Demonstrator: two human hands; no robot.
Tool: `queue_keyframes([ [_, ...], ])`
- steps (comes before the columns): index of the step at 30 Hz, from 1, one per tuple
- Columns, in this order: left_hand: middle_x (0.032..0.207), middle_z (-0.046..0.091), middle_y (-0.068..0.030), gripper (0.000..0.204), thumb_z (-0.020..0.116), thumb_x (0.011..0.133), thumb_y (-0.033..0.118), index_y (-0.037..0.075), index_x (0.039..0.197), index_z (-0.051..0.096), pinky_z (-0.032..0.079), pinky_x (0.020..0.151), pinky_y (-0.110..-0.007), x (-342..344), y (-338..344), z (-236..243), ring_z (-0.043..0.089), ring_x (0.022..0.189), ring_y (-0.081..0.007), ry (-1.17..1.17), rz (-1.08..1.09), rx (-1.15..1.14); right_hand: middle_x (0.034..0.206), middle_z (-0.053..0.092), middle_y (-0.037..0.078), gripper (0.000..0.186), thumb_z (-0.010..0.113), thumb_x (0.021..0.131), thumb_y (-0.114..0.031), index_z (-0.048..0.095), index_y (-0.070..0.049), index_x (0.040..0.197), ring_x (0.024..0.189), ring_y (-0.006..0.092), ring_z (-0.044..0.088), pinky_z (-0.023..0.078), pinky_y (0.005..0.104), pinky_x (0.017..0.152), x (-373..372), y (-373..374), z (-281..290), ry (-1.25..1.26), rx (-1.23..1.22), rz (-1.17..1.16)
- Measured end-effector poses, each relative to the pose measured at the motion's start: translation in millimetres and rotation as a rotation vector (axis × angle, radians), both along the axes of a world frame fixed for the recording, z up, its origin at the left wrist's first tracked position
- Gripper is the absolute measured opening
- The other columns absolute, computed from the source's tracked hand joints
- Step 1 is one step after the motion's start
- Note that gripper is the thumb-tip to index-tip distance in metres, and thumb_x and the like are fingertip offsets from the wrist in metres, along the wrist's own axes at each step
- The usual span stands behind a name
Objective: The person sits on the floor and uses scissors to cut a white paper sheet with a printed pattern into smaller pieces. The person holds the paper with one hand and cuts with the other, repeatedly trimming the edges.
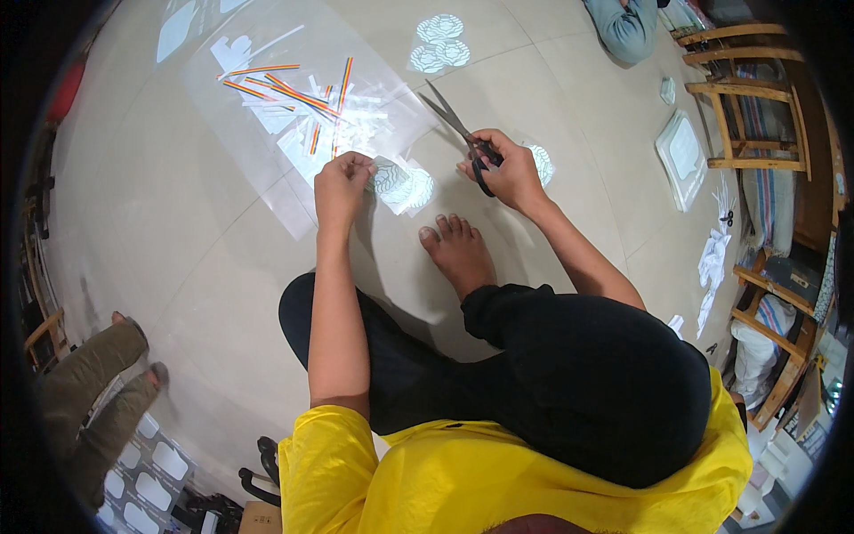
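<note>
My left hand [341,185] pinches the edge of a small translucent piece [388,175] printed with a wavy, rosette-like pattern. Just beneath and beside it, similar round patterned cutouts [420,190] lie on the floor. Scissors [452,117] with dark handles are gripped in my right hand [510,171], their blades slightly parted and pointing up and left, apart from the held piece. Partly behind that hand lies another patterned cutout [541,166]. My bare foot [458,254] rests on the floor between both arms.
A clear plastic sheet [253,169] bears white paper scraps and several rainbow-striped strips [302,96]. More patterned rounds [440,55] lie beyond. At right are a stack of white sheets [680,160] and wooden chairs [756,89]. Other people's legs [111,374] and knee [623,31] are nearby.
</note>
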State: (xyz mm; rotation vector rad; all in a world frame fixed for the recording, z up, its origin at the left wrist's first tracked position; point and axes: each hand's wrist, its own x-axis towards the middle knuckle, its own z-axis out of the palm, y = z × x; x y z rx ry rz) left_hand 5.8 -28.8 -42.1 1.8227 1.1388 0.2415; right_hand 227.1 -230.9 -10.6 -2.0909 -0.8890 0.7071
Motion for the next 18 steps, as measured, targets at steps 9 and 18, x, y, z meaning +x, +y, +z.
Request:
queue_keyframes([
  [9, 0.093, 0.070, -0.0059, 0.031, 0.067, 0.107, 0.023, -0.001, 0.125, 0.059, 0.065, 0.081, -0.031, 5.3, 15.2, 22.4, 0.071, 0.082, -0.0140, -0.518, 0.271, -0.726, 0.100, 0.076, 0.007, 0.053, 0.083, 0.095, -0.016, 0.055, 0.004, 0.136, 0.090, 0.0098, 0.070, 0.055, 0.0251, 0.081, -20.2, 42.5, -2.3, 0.688, 0.256, -0.142],
  [18, 0.110, 0.072, -0.0067, 0.034, 0.064, 0.108, 0.023, -0.003, 0.130, 0.062, 0.068, 0.084, -0.032, 8.4, 21.4, 38.5, 0.075, 0.093, -0.0163, -0.738, 0.269, -0.839, 0.096, 0.075, 0.008, 0.047, 0.083, 0.093, -0.010, 0.056, 0.004, 0.128, 0.084, 0.0077, 0.069, 0.054, 0.0208, 0.070, -30.5, 109.6, 18.2, 0.761, 0.368, 0.000],
])
